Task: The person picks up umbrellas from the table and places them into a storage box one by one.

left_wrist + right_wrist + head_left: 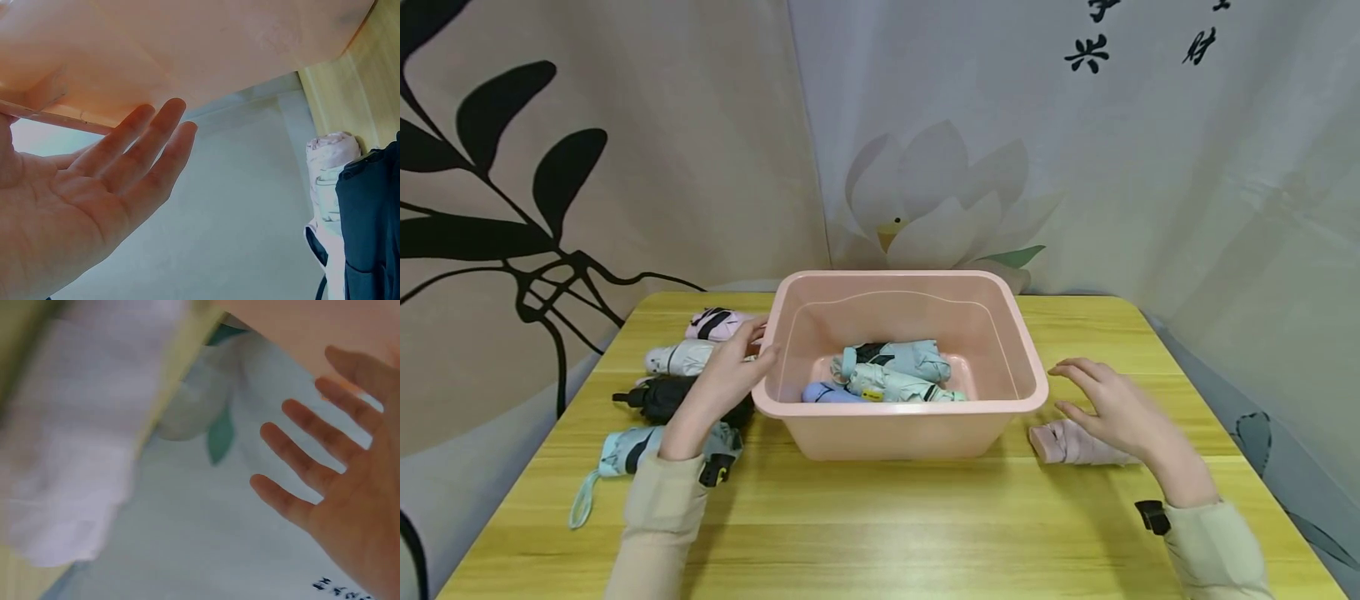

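Observation:
A pink plastic tub [880,433] stands at the table's middle, with a light-blue folded umbrella [910,360], a pale-green one [902,385] and a partly hidden blue-violet one [831,392] lying inside. My left hand [730,371] is at the tub's left rim; in the left wrist view its fingers [159,134] extend loosely along the outer wall, with the thumb by the rim. Spread and holding nothing, my right hand [1112,408] hovers off the tub's right side. Below it lies a pale-pink folded umbrella [1075,443], blurred in the right wrist view.
Left of the tub, several folded umbrellas lie in a column: lilac [718,323], white [679,358], black [658,398] and light blue [625,450] with a wrist loop [582,500]. A printed curtain [940,192] hangs behind the wooden table [880,525].

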The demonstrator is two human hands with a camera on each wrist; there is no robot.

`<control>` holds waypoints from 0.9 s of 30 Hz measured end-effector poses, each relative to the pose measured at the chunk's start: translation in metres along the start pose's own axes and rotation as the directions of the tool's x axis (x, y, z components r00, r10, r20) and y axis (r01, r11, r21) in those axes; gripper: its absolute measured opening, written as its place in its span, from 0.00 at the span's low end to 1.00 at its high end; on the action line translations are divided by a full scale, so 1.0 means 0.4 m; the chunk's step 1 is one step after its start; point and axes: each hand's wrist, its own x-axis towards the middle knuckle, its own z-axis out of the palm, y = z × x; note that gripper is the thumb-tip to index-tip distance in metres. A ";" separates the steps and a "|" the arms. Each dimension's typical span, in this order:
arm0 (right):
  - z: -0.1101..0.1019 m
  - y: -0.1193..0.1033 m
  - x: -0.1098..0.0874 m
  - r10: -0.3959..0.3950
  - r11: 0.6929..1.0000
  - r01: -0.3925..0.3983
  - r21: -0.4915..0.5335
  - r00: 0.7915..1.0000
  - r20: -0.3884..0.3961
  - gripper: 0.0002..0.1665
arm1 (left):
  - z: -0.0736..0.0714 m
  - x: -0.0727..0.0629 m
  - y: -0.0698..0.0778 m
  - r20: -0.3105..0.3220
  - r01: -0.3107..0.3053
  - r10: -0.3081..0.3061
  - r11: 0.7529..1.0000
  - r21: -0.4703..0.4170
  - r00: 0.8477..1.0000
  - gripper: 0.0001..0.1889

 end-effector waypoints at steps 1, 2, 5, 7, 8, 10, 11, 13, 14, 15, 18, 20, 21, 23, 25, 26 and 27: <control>0.012 0.002 -0.011 -0.001 1.000 0.001 -0.005 1.000 0.020 0.26 | 0.000 0.000 -0.001 -0.001 0.000 0.000 1.000 0.000 1.000 0.35; 0.023 0.004 -0.021 0.003 1.000 -0.003 -0.007 0.999 0.042 0.26 | 0.000 0.000 -0.001 -0.001 -0.002 0.002 1.000 0.000 1.000 0.35; 0.050 0.008 -0.049 0.022 1.000 -0.020 -0.015 0.994 0.107 0.27 | 0.001 0.000 -0.004 -0.001 -0.007 0.007 1.000 -0.002 1.000 0.35; 0.062 0.007 -0.065 0.041 0.999 -0.038 -0.023 0.987 0.156 0.29 | 0.002 0.001 -0.006 -0.001 -0.010 0.010 1.000 -0.004 1.000 0.35; 0.068 0.008 -0.071 0.047 0.999 -0.044 -0.020 0.983 0.176 0.31 | 0.002 0.001 -0.007 0.000 -0.011 0.011 1.000 -0.004 1.000 0.35; 0.077 0.009 -0.081 0.062 0.998 -0.059 -0.020 0.976 0.209 0.34 | 0.003 0.000 -0.008 0.001 -0.010 0.010 1.000 -0.005 1.000 0.35; 0.080 0.009 -0.085 0.069 0.998 -0.067 -0.019 0.972 0.226 0.36 | 0.003 0.001 -0.009 0.000 -0.010 0.010 1.000 -0.001 1.000 0.35; 0.087 0.009 -0.090 0.095 0.996 -0.093 -0.019 0.961 0.259 0.40 | 0.003 0.002 -0.010 -0.003 -0.012 0.012 1.000 0.005 1.000 0.34; 0.089 0.010 -0.093 0.102 0.995 -0.100 -0.021 0.957 0.271 0.41 | 0.003 0.003 -0.010 -0.005 -0.012 0.012 1.000 0.008 1.000 0.34; 0.091 0.010 -0.095 0.108 0.994 -0.106 -0.022 0.954 0.279 0.41 | 0.003 0.004 -0.011 -0.006 -0.011 0.011 1.000 0.011 1.000 0.34; 0.096 0.012 -0.099 0.111 0.994 -0.110 -0.021 0.947 0.301 0.41 | 0.002 0.007 -0.013 -0.009 -0.008 0.008 1.000 0.014 1.000 0.34; 0.098 0.015 -0.100 0.104 0.995 -0.101 -0.024 0.946 0.308 0.41 | 0.001 0.009 -0.014 -0.009 -0.006 0.006 1.000 0.013 1.000 0.34; 0.098 0.016 -0.100 0.101 0.995 -0.099 -0.025 0.946 0.309 0.40 | 0.001 0.010 -0.014 -0.009 -0.006 0.006 1.000 0.014 1.000 0.34; 0.099 0.018 -0.099 0.096 0.995 -0.091 -0.030 0.944 0.316 0.40 | 0.001 0.010 -0.013 -0.010 -0.008 0.008 1.000 0.012 1.000 0.34; 0.100 0.021 -0.096 0.090 0.996 -0.081 -0.042 0.943 0.322 0.39 | 0.001 0.009 -0.012 -0.010 -0.012 0.012 1.000 0.015 1.000 0.34; 0.100 0.022 -0.093 0.085 0.996 -0.072 -0.049 0.942 0.324 0.39 | 0.000 0.008 -0.011 -0.010 -0.014 0.014 1.000 0.017 1.000 0.34; 0.101 0.023 -0.090 0.080 0.996 -0.065 -0.057 0.941 0.330 0.39 | 0.000 0.007 -0.010 -0.009 -0.014 0.014 1.000 0.017 1.000 0.34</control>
